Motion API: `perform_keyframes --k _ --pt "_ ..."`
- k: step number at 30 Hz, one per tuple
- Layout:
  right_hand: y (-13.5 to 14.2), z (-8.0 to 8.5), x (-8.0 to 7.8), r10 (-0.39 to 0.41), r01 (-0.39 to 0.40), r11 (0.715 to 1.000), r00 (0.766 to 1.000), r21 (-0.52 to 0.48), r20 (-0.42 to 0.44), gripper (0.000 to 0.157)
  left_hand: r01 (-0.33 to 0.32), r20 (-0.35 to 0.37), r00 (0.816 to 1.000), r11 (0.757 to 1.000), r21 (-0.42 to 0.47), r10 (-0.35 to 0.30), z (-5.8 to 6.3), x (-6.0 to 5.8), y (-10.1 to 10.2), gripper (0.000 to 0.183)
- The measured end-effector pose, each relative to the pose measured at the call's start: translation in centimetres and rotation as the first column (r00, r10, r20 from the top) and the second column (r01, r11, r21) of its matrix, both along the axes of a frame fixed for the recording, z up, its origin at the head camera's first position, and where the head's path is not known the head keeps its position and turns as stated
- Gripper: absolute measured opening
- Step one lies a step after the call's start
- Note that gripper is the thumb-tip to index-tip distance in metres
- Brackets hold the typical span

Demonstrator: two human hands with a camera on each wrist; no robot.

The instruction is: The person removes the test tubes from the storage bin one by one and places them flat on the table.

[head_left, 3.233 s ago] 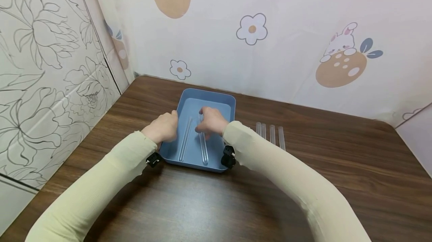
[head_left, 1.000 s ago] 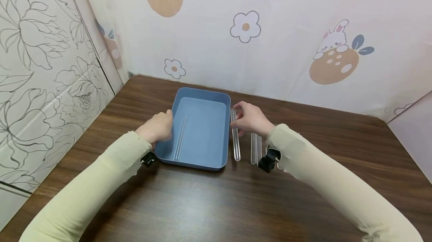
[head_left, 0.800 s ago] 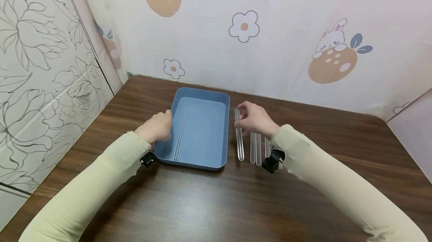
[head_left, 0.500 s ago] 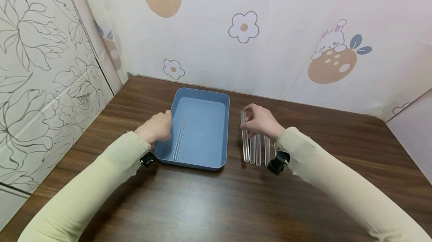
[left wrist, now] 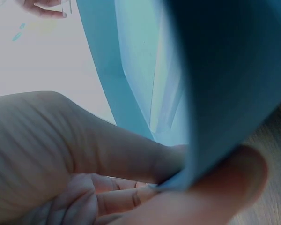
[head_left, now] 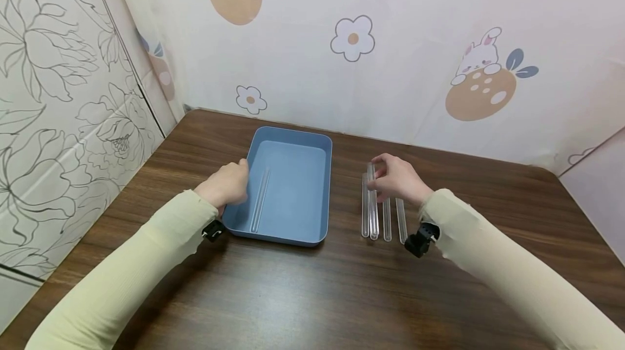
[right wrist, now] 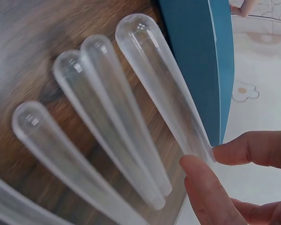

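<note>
My left hand (head_left: 227, 184) grips the left rim of a blue rectangular tray (head_left: 298, 192); in the left wrist view its thumb and fingers (left wrist: 225, 187) pinch the tray wall (left wrist: 100, 61). One clear test tube (head_left: 261, 201) lies inside the tray, along its left side. To the tray's right, my right hand (head_left: 397, 179) pinches another clear test tube (head_left: 373, 222) near its upper end, between thumb and fingers, rounded end towards me. This held tube (right wrist: 164, 84) is just over a row of similar tubes (head_left: 387, 220) on the table and partly covers one of them.
Several clear tubes (right wrist: 75, 154) lie side by side on the dark wooden table (head_left: 293, 296), right of the tray. A patterned white wall covering (head_left: 415, 68) stands behind the table, and a flower-patterned panel (head_left: 63, 122) on the left.
My right hand has carried the test tube out of the tray and rightwards, over the row of tubes. The left hand has kept its grip on the tray rim.
</note>
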State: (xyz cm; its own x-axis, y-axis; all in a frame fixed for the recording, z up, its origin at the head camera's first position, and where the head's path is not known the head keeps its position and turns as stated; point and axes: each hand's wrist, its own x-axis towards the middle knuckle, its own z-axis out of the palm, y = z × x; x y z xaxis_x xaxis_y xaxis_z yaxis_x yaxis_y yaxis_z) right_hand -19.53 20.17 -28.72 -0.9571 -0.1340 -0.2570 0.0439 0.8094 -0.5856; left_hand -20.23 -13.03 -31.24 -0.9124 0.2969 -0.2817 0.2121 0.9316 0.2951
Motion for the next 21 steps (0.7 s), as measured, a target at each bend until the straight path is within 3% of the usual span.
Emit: perform_keyframes --k 21 --pt "4.5 -0.2 1.0 -0.069 0.069 0.997 0.997 -0.028 0.022 0.066 0.005 0.000 1.000 1.000 -0.010 -0.005 0.0 0.0 0.0 0.065"
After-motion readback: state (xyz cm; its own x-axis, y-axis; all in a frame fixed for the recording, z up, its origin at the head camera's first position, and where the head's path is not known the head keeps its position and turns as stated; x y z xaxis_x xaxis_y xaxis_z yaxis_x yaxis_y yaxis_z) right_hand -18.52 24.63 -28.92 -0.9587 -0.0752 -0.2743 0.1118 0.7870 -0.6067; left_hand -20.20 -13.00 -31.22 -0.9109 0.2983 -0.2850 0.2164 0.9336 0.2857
